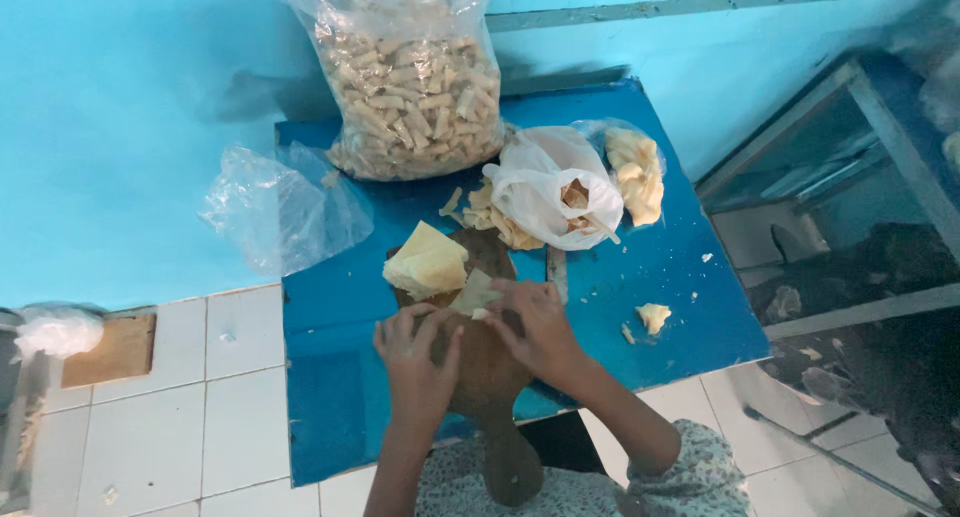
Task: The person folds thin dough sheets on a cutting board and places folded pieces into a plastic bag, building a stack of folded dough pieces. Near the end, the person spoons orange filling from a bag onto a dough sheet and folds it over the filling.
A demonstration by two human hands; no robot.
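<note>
On the wooden board [480,367], both hands' fingers [520,302] pinch a thin pale wrapper [474,293].

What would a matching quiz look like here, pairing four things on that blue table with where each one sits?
Things:
1. big clear bag of rolls
2. pale stack
3. white bag
4. small scrap

Places:
A. alone near the table's right edge
B. on the wooden board, above the left hand
C. at the table's back edge
D. middle of the table, behind the right hand

Pairs: 1-C, 2-B, 3-D, 4-A
</note>
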